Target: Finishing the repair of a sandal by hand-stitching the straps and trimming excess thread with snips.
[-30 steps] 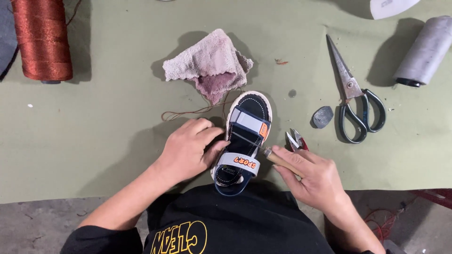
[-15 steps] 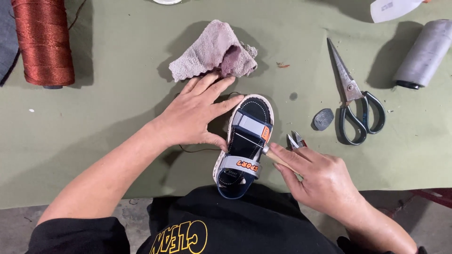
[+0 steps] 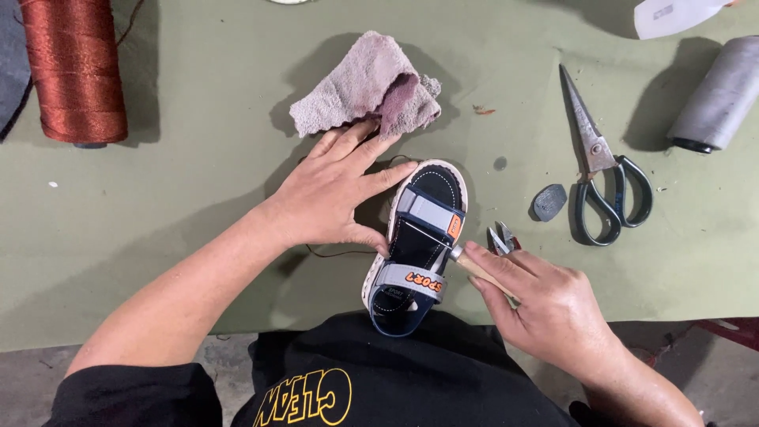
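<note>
A small child's sandal (image 3: 417, 237), navy with grey straps, orange accents and a white stitched sole edge, lies at the table's near edge. My left hand (image 3: 336, 190) lies flat on the table beside its left side, fingers spread, fingertips reaching a crumpled pinkish-grey cloth (image 3: 371, 87), thumb against the sandal. My right hand (image 3: 545, 304) grips a wooden-handled awl (image 3: 473, 266) whose metal needle pokes across the sandal under the front strap. A thin dark thread (image 3: 332, 253) trails from beneath my left hand.
Small metal snips (image 3: 500, 238) lie just right of the sandal. Scissors with dark handles (image 3: 601, 170), a dark grey lump (image 3: 549, 201), a grey thread cone (image 3: 719, 95) and a copper-red thread spool (image 3: 75, 71) sit on the green table (image 3: 158, 205).
My left hand left the sandal's heel strap and moved up and away, now flat near the cloth. The right hand brought the awl's needle into the sandal.
</note>
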